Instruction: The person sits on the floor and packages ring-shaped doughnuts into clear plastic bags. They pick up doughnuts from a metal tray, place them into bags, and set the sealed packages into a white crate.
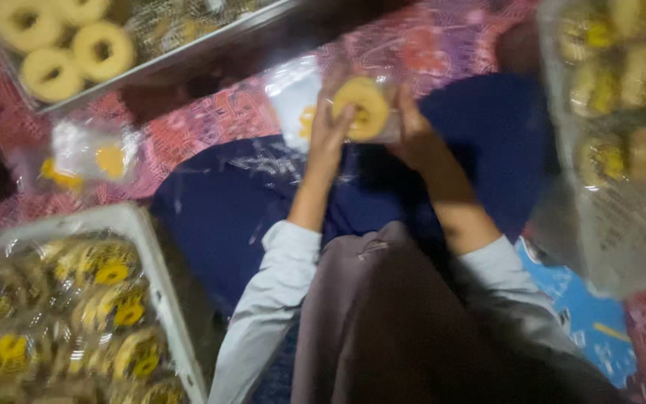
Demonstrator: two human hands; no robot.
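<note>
As seen from the head camera, your left hand [332, 131] and right hand [413, 135] meet above your lap, both closed on one ring-shaped pastry [363, 108] partly wrapped in a clear plastic bag [383, 112]. Your left hand's fingers curl against the ring's left edge, thumb near its face; your right hand pinches the bag and the ring's right edge. The ring stands tilted on edge, its flat face and central hole turned toward you; being round, it has no clear long axis. Motion blur hides the exact finger placement. Beneath lies your dark blue skirt [218, 202]. At upper left, a metal tray [188, 56] carries bare rings. At lower left, a white crate [151, 254] holds bagged pastries. Between them, an empty clear bag [91, 153] lies on the patterned red mat [211, 120]. At right stands a pale basket [622, 239] of wrapped pastries.
</note>
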